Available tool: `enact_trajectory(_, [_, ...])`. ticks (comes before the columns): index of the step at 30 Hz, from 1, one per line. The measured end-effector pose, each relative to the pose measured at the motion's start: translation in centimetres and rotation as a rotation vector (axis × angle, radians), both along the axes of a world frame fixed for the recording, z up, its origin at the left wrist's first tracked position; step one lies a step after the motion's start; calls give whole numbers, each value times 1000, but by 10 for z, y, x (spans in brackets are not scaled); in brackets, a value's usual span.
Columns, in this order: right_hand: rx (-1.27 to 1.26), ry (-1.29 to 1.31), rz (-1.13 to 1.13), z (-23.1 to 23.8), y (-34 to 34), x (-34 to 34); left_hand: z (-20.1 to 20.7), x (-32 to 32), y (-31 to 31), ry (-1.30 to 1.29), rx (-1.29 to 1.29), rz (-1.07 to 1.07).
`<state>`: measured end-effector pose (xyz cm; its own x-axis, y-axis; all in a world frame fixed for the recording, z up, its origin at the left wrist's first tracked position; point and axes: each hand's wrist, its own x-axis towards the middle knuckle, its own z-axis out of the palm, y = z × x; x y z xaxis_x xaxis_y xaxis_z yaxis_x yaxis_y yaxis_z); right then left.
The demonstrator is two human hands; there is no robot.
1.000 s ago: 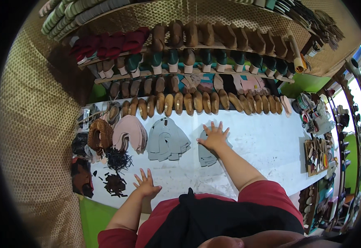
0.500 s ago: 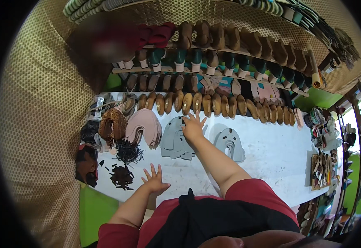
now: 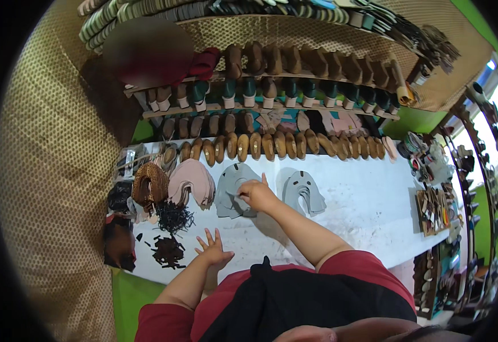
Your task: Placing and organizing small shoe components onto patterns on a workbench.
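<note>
My right hand (image 3: 257, 195) is over a stack of grey U-shaped shoe-upper pieces (image 3: 226, 196) with small black patches at the top. Its thumb and some fingers are pinched together at the stack, while one finger points up; whatever lies in the pinch is too small to make out. To the right, a second pile of grey uppers (image 3: 315, 196) also bears black patches. My left hand (image 3: 214, 252) is near the table's front edge, fingers spread and holding nothing. Nearest to it lies a heap of short dark strips (image 3: 168, 252).
On the left are pink uppers (image 3: 192, 176), leopard-patterned uppers (image 3: 149, 185) and a tangle of thin black strips (image 3: 175, 218). Brown shoe lasts (image 3: 254, 146) line the back of the white table (image 3: 363, 211), below shelves of more lasts. A tool rack (image 3: 433, 211) stands right.
My right hand has drawn back from the top of the left grey stack, its spread fingers closing into a pinch. My left hand stays spread. The whole view has shifted slightly.
</note>
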<state>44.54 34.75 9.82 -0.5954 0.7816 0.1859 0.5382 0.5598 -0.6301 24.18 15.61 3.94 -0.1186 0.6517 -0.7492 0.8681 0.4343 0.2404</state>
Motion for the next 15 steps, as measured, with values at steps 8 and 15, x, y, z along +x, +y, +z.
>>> enact_trajectory(8, [-363,-262,383,114,-82,47,17,6,-15,14,118,60])
enact_trajectory(15, [-336,-867,493,35,-89,-24,-21,-29,-30,-98,322,12])
